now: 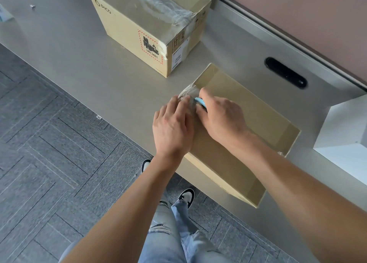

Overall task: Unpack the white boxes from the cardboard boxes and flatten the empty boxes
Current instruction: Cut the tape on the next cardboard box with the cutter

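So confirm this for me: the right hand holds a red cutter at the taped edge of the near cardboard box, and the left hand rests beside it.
Wrong on the colour. In the head view the cutter gripped by the right hand is light blue, not red. The rest holds: it sits at the taped edge of the near cardboard box, with the left hand resting beside it.

Grey table (103, 80) bears a taped cardboard box (147, 30), an open carton (248, 135) and a white box (345, 139)

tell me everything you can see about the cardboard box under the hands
The near cardboard box is plain brown, lying low on the grey table with one end over the table's edge. Crinkled clear tape clings to its far-left edge. The left hand presses that edge; the right hand grips a light-blue cutter against it.
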{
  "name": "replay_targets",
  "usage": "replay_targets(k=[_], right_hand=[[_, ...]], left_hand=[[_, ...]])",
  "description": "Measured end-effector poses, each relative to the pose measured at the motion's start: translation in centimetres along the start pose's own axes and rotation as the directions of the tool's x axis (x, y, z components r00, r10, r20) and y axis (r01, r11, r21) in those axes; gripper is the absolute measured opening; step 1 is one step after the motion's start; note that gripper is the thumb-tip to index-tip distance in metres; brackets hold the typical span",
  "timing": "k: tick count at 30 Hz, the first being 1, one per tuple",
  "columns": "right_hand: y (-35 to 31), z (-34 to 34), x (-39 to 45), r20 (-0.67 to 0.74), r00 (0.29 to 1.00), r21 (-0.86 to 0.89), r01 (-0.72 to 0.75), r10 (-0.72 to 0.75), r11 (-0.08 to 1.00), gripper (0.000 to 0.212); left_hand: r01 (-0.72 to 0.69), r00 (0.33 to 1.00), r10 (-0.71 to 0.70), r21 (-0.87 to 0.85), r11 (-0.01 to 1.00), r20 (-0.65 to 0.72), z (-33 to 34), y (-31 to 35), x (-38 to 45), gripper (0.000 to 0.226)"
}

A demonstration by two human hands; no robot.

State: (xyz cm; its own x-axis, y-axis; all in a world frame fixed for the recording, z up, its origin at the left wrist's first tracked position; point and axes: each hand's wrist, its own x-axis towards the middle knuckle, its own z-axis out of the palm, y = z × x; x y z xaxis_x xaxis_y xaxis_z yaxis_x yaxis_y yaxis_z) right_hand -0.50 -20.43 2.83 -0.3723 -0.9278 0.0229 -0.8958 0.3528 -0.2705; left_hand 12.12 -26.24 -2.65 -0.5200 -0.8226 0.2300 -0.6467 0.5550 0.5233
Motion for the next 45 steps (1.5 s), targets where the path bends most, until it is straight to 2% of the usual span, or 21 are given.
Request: replay_targets(k=[20,39,45], right_hand=[[0.3,0.4,-2.4,-0.031,0.996,-0.107,-0.085,0.082,0.991,0.018],[1.4,1.0,-4.3,-0.098,0.99,-0.131,-0.117,0.105,0.984,0.02],[1.5,0.7,-4.7,-0.103,0.99,-0.129,-0.113,0.1,0.985,0.018]], left_hand=[[-0.009,1.0,0.009,0.01,1.0,-0.006,-0.2,0.1,-0.1,0.048],[0.028,0.999,-0.027,0.017,0.999,-0.032,0.3,0.0,-0.1,0.035],[0.056,0.996,-0.059,0.042,0.998,0.062,-0.1,0.4,0.0,0.052]])
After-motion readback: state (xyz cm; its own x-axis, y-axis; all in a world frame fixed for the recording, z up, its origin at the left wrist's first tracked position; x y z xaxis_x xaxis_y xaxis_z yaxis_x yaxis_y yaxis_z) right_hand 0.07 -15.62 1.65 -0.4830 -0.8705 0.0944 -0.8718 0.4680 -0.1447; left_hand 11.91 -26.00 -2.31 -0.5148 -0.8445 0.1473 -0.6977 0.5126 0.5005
